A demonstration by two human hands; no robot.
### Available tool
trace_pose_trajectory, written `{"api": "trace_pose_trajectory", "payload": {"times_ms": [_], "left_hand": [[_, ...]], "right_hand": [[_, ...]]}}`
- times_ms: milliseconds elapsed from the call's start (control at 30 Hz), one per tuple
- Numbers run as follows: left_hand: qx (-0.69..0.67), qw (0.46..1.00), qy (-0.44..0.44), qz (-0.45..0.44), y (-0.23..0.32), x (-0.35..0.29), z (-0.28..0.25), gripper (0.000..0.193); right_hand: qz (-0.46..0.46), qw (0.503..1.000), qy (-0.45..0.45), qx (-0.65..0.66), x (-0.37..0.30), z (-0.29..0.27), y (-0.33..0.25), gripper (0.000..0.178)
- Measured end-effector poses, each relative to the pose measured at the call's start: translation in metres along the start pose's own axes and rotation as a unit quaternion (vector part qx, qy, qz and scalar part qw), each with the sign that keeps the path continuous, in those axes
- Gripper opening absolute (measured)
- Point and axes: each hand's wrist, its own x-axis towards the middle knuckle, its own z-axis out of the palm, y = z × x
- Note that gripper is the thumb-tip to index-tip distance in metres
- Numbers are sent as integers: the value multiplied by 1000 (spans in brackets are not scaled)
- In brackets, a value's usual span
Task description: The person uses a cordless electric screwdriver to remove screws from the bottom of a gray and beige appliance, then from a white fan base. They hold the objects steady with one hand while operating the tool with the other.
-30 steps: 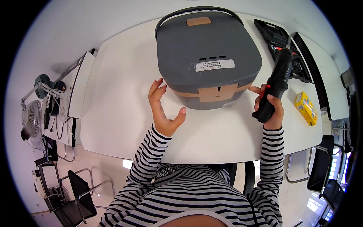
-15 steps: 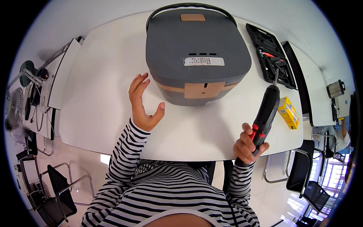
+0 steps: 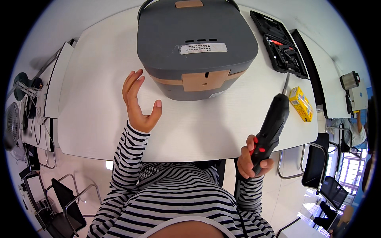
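A black cordless electric screwdriver (image 3: 274,121) with red buttons is gripped in my right hand (image 3: 251,158), its long bit pointing up and away from me. My left hand (image 3: 139,106) is raised with its fingers spread and thumb apart, holding nothing. It is just left of a dark grey rice cooker (image 3: 194,35), apart from it as far as I can see. The cooker has a tan front panel (image 3: 205,81), a tan button on its lid and a black carrying handle at the back. A worn white label (image 3: 203,48) lies across the lid near three dark slots.
To the cooker's right, an open black tool case (image 3: 283,51) holds bits and red-marked tools. A yellow box (image 3: 301,104) lies close to the screwdriver's tip on the white table (image 3: 95,99). Chairs (image 3: 317,164) stand around, and a fan (image 3: 12,123) is far left.
The screwdriver in my right hand has come slightly lower and left. My left hand keeps its spread pose. The whole view has shifted, with the cooker now higher and more leftward.
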Motion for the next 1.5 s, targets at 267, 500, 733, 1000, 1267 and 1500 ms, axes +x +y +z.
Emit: {"api": "trace_pose_trajectory", "payload": {"times_ms": [267,500,733,1000,1267,1500], "left_hand": [[-28,999,2,-16,1,1,-2,52],[-46,999,13,-9,0,-1,0,48],[-54,998,22,7,0,-3,3,48],[-29,1000,9,7,13,-8,-1,47],[-115,988,-96,45,66,-45,-6,36],[-396,854,-330,-74,106,-39,5,34]], "right_hand": [[49,850,260,-455,-37,26,16,36],[-36,534,273,-799,-27,39,26,50],[-95,473,306,-820,-26,41,32,54],[-11,748,288,-598,-34,41,24,41],[16,947,203,-247,-33,47,23,58],[34,961,171,-215,-26,44,30,61]]}}
